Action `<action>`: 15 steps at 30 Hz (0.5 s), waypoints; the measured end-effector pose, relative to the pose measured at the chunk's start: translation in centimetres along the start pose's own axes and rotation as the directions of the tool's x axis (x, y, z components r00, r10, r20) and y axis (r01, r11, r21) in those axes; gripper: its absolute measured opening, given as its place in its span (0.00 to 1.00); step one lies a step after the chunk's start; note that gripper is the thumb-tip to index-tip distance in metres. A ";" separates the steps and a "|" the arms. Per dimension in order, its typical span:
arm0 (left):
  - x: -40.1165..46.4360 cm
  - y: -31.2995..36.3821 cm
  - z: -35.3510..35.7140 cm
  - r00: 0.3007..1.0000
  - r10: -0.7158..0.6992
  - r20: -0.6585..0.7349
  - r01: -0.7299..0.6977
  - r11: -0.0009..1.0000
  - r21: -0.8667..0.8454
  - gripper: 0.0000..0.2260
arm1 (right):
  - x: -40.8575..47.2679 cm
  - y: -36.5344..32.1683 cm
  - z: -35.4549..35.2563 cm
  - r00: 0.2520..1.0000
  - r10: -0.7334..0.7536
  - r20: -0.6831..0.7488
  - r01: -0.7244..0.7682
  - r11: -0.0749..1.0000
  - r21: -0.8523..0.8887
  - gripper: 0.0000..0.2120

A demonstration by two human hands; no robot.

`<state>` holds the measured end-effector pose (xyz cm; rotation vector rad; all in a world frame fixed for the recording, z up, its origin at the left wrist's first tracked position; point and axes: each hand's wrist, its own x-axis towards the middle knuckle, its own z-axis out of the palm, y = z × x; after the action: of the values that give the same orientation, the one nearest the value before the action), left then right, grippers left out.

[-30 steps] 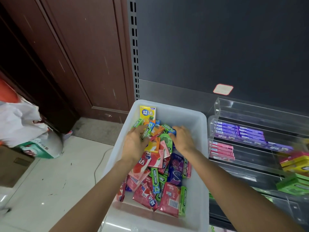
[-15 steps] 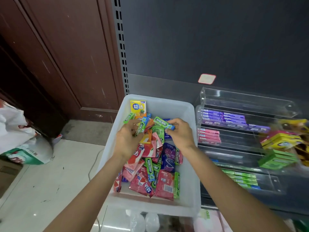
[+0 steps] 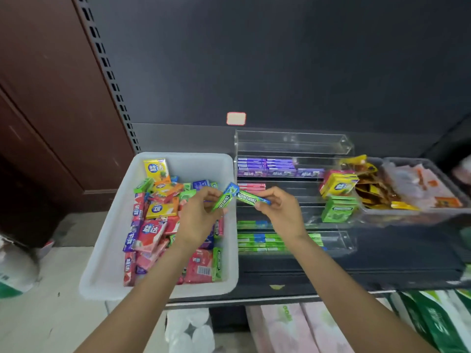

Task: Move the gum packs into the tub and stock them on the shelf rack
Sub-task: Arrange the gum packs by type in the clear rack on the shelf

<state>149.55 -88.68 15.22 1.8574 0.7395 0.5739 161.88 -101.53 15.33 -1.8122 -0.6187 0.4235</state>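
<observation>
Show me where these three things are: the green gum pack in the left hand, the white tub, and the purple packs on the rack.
Green gum pack (image 3: 225, 198), head view, on its printed face.
White tub (image 3: 102, 253), head view, on its bare left wall.
Purple packs (image 3: 267, 165), head view, on the row's top.

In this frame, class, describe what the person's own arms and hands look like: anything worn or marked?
Both forearms are bare, with no sleeves in view. The left hand and right hand wear no gloves; no watch, ring, or bracelet shows. No markings are visible.
</observation>
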 end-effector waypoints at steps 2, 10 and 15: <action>-0.4 0.9 1.9 1.000 -0.008 -0.007 0.008 1.000 0.003 0.11 | -0.2 1.1 -2.4 1.000 0.001 -0.005 -0.002 0.999 -0.040 0.09; -1.9 2.4 6.1 0.991 -0.047 -0.123 0.056 0.996 0.068 0.09 | 0.3 5.5 -7.9 0.996 -0.002 0.091 0.027 0.960 -0.277 0.10; -2.5 2.1 6.2 0.982 -0.080 -0.170 0.089 0.995 0.045 0.08 | 1.8 6.6 -6.7 0.995 -0.075 0.072 0.096 0.930 -0.354 0.10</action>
<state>152.51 -94.99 14.72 1.8313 0.9485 0.6676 168.46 -107.15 11.24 -2.1136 -0.8552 0.3180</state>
